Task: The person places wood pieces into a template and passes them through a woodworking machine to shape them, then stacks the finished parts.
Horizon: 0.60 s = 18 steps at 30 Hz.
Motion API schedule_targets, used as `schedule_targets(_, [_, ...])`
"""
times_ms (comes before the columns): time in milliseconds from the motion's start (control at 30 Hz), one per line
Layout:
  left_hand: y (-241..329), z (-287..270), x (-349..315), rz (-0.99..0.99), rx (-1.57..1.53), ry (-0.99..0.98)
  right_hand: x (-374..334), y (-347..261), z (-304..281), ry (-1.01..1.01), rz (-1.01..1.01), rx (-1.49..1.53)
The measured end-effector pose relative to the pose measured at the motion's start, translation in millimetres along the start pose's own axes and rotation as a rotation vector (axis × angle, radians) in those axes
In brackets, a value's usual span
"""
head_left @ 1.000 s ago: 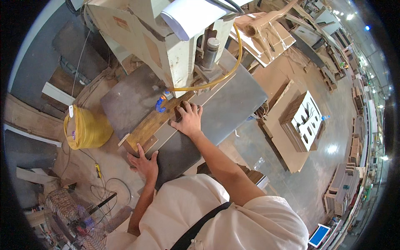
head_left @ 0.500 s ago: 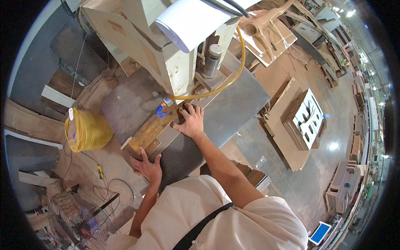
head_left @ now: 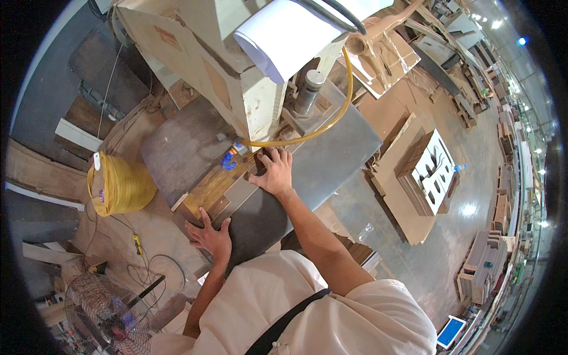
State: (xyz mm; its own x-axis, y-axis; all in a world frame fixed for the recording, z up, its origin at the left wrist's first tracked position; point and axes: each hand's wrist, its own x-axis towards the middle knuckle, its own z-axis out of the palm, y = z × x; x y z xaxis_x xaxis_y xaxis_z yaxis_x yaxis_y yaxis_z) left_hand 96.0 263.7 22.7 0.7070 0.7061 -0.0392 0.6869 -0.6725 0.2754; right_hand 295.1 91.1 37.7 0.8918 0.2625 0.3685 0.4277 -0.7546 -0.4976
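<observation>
On the dark worktable (head_left: 331,142) lies a worn yellow-brown wooden board (head_left: 207,188), with a grey-brown strip (head_left: 241,194) along its near side. My left hand (head_left: 212,238) rests at the board's near-left end, fingers spread against the wood. Further along, my right hand (head_left: 275,173) curls its fingers at the strip, close to the machine; what sits between thumb and fingertips is dark and partly hidden. Just left of that hand, a blue jointed nozzle (head_left: 229,158) points down at the board. The cream machine column (head_left: 260,106) rises behind it.
A yellow hose (head_left: 319,135) loops from the machine beside a metal cylinder (head_left: 310,90). At left stand a yellow sack (head_left: 121,183) and a fan (head_left: 106,313). Stacked cut-out panels (head_left: 435,171) lie on cardboard at right. White paper (head_left: 290,35) drapes over the machine.
The view has shifted slightly, so the machine and table appear a little displaced. Both hands keep nearly the same place on the board and strip.
</observation>
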Motion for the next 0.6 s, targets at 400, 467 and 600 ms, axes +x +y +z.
schedule_targets(400, [8,6,2,0.026,0.016,0.032,4,6,-4,-0.033,0.039,-0.016])
schedule_targets(467, [11,6,2,0.014,0.017,0.012,5,9,-4,-0.031,0.031,-0.013])
schedule_targets(600, [11,8,2,0.035,0.007,0.036,6,9,-7,-0.015,0.017,-0.029])
